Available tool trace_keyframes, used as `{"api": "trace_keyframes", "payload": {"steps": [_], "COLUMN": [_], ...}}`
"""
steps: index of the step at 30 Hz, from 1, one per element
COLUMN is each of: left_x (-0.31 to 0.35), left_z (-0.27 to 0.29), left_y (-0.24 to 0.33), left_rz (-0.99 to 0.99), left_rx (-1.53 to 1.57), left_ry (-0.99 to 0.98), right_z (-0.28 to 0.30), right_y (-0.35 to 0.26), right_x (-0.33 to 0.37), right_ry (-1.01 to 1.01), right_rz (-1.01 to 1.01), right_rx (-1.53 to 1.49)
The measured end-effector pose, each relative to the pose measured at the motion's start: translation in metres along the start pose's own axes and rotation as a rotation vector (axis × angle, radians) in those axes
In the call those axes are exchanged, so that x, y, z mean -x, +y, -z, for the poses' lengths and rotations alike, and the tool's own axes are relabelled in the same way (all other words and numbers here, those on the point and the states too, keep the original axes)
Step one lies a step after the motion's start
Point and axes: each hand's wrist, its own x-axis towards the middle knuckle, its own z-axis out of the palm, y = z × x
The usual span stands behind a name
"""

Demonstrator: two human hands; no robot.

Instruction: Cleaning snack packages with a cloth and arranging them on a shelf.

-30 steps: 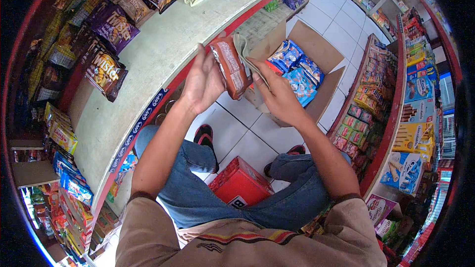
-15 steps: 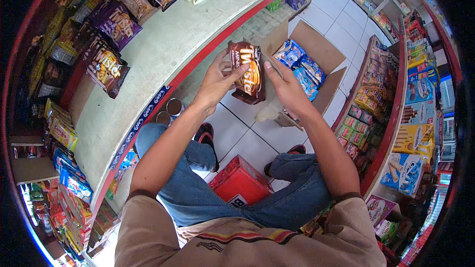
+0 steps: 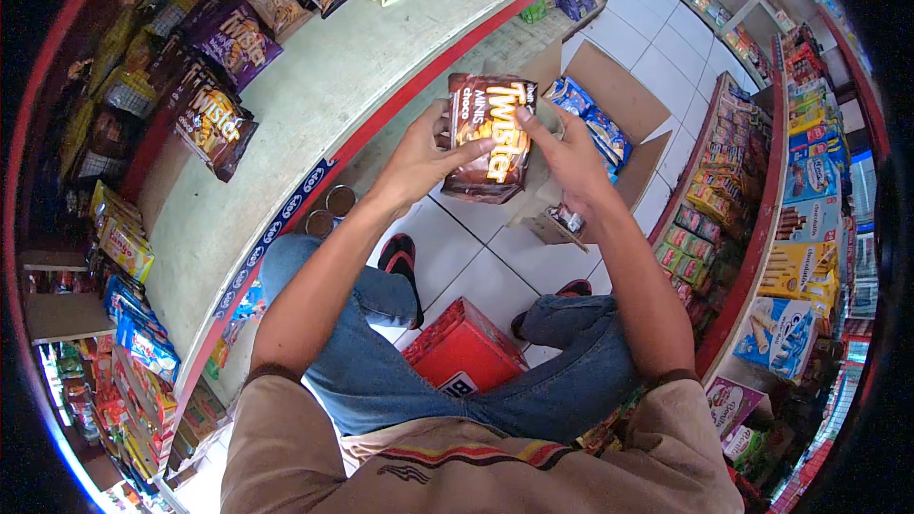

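Note:
A brown snack packet (image 3: pixel 476 171) with a picture of wafer sticks is held up in front of me, its printed face towards me. My left hand (image 3: pixel 419 157) grips its left side, thumb across the front and fingers behind. At the packet's right edge, my right hand (image 3: pixel 576 167) presses its thumb on the front; its other fingers are mostly hidden. Something pale and cloth-like (image 3: pixel 533 192) hangs by my right hand, partly behind the packet; I cannot make out what it is. Beyond my right hand is an open cardboard box (image 3: pixel 614 69) containing blue packets (image 3: pixel 600 124).
A pale shelf (image 3: pixel 314 86) with a red edge curves along the left; similar brown packets (image 3: pixel 211 124) lie on it. Between my legs stands a red box (image 3: pixel 465 347) on the white tiled floor (image 3: pixel 495 271). Snack shelves (image 3: pixel 738 276) line the right. Round tins (image 3: pixel 328 209) sit near my left knee.
The brown packet has turned so its wide front faces me more fully. My right hand has shifted slightly right and its thumb now lies on the packet's front. The view has moved a little.

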Motion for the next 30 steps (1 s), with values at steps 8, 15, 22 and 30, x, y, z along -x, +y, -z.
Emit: {"api": "trace_keyframes", "payload": {"steps": [8,15,22,30], "left_x": [0.033,0.076,0.120,0.119], "left_z": [0.031,0.115,0.197,0.225], "left_y": [0.034,0.049,0.017,-0.004], "left_rz": [-0.028,-0.222,-0.273,-0.294], "left_rx": [0.005,-0.258,-0.450,-0.629], "left_ry": [0.006,0.485,0.830,0.997], "right_z": [-0.016,-0.024,-0.026,-0.039], "right_y": [-0.038,-0.040,-0.028,-0.024], "right_x": [0.006,-0.006,-0.009,-0.004], "right_ry": [0.038,0.025,-0.038,-0.052], "right_rz": [-0.025,-0.023,-0.076,-0.094], "right_rx": [-0.113,-0.107,-0.063,0.016]}}
